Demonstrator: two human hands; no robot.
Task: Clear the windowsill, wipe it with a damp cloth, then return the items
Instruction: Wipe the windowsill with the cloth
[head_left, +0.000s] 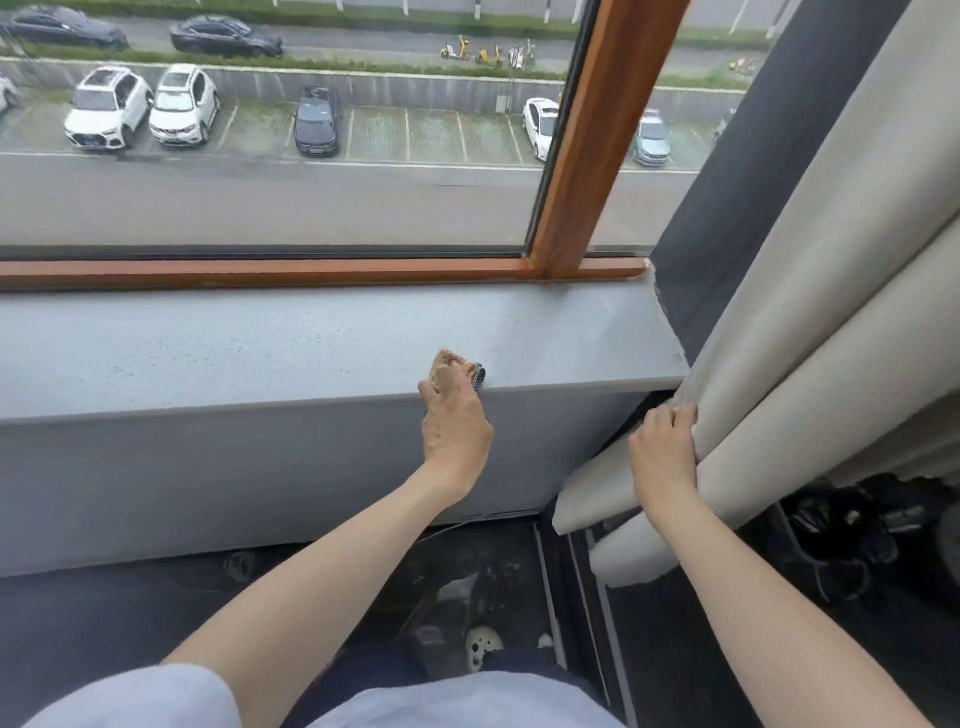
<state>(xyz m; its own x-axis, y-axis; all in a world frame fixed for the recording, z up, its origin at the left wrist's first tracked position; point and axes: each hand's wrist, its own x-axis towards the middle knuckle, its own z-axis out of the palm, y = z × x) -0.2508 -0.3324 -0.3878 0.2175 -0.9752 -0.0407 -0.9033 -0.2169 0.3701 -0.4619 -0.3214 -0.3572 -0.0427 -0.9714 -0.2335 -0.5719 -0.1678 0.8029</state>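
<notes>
The grey windowsill (260, 353) runs across the frame below a wooden window frame (311, 273), and nothing stands on it. My left hand (454, 415) presses a small tan and dark-patterned cloth (451, 361) onto the sill near its front edge, right of centre. The fingers cover most of the cloth. My right hand (662, 452) grips the edge of a cream curtain (810, 332) at the sill's right end and holds it away from the sill.
A dark wall panel (727, 208) closes the sill's right end. Below the sill is a grey wall face (208, 467), then a dark floor (104, 613). Black cables and gear (841, 530) lie on the floor behind the curtain.
</notes>
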